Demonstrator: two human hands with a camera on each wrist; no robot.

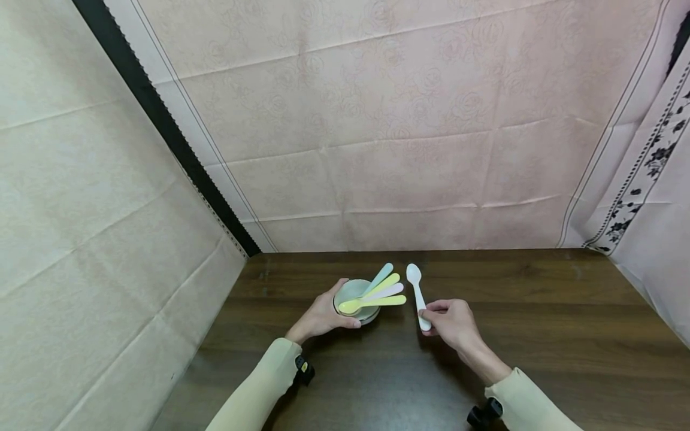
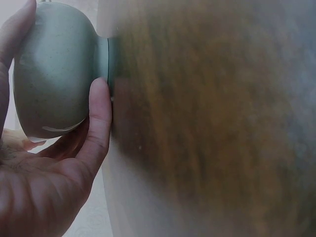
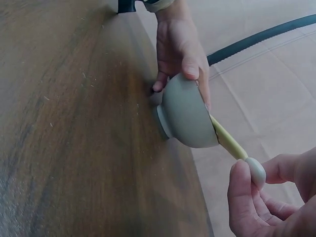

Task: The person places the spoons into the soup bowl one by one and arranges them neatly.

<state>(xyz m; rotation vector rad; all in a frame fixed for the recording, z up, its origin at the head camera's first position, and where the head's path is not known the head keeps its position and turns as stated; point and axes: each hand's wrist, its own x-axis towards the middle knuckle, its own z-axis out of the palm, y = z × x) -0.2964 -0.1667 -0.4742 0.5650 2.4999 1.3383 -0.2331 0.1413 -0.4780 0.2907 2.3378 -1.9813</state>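
My left hand (image 1: 323,314) grips a pale green bowl (image 1: 349,291) at its left side, thumb toward the front of the rim. The left wrist view shows a fingertip against the bowl's foot, close at the tabletop. Several plastic spoons lie fanned across the bowl, handles out to the right: a blue spoon (image 1: 381,276), a lime spoon (image 1: 390,281), a pale pink spoon (image 1: 389,291) and a yellow spoon (image 1: 384,301). To the bowl's right, my right hand (image 1: 454,324) pinches a white spoon (image 1: 418,292) by its handle end, its head pointing away from me.
Both hands work over a brown wood-grain table (image 1: 366,383). A pale cloth (image 1: 409,149) hangs along its back edge, with more cloth at both sides. Black devices are strapped at the left wrist (image 1: 304,370) and right wrist (image 1: 485,413).
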